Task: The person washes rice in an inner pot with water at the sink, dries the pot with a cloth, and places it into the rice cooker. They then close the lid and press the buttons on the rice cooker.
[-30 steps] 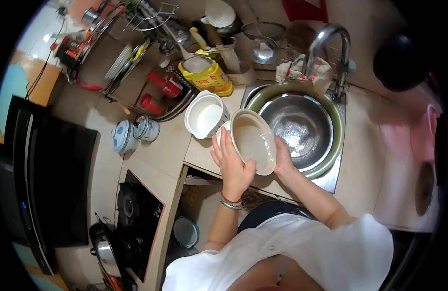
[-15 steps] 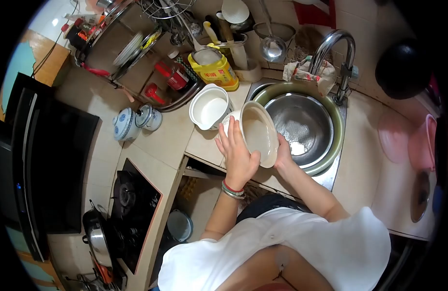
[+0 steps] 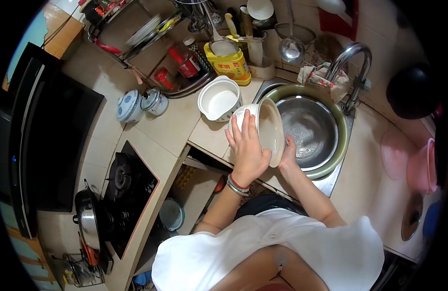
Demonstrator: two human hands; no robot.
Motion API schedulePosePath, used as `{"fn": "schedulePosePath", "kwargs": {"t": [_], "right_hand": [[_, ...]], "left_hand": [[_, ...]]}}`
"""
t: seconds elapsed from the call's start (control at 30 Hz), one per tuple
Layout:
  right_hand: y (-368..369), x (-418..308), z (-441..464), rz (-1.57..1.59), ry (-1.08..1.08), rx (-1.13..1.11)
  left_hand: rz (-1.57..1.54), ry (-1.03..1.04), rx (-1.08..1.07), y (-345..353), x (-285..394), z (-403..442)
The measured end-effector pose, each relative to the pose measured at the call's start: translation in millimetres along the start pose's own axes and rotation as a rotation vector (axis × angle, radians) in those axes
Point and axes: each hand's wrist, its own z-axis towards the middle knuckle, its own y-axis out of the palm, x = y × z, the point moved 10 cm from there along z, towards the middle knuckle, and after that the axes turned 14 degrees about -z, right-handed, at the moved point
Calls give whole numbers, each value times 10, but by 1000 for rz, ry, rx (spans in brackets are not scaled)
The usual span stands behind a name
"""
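Observation:
Between my two hands is a cream-white bowl point(image 3: 271, 133), tipped on its side with its opening facing right, over the near left edge of the sink. My left hand point(image 3: 248, 157) lies along its outer wall, fingers extended and thumb near the rim. At the bowl's lower right rim, my right hand point(image 3: 288, 156) supports it, with some fingers hidden behind it. A shiny steel basin point(image 3: 309, 128) sits inside a larger greenish basin point(image 3: 343, 140) in the sink, right of the bowl. A white two-handled pot point(image 3: 220, 99) stands on the counter, left of the held bowl.
A curved faucet point(image 3: 360, 72) rises behind the basins, with a patterned cloth point(image 3: 326, 80) beside it. A yellow container point(image 3: 229, 65) and a utensil holder point(image 3: 260, 70) stand at the back. The black gas stove point(image 3: 129, 194) is at left; a pink basin point(image 3: 420, 167) is at right.
The bowl has turned further onto its side, so its opening looks narrower and more of its outer wall shows. Both hands stay on it. The camera view has shifted and rotated slightly.

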Motion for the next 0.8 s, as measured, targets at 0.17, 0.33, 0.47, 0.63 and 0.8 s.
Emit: {"fn": "schedulePosePath", "kwargs": {"t": [0.17,0.33,0.47,0.63,0.8], "right_hand": [[198,-30,-148,18,23,2],[281,5,-208,-17,73,-13],[227,-9,-88,-111,4,-44],[189,54,-38,-57,28,-73],[192,48,-33,-26,37,-96]], "left_hand": [[9,-7,-5,-14,48,-8],[26,7,-9,-47,97,-15],[61,4,-9,-66,151,2],[79,-5,-10,-66,190,23],[105,0,-20,-54,222,27]]}}
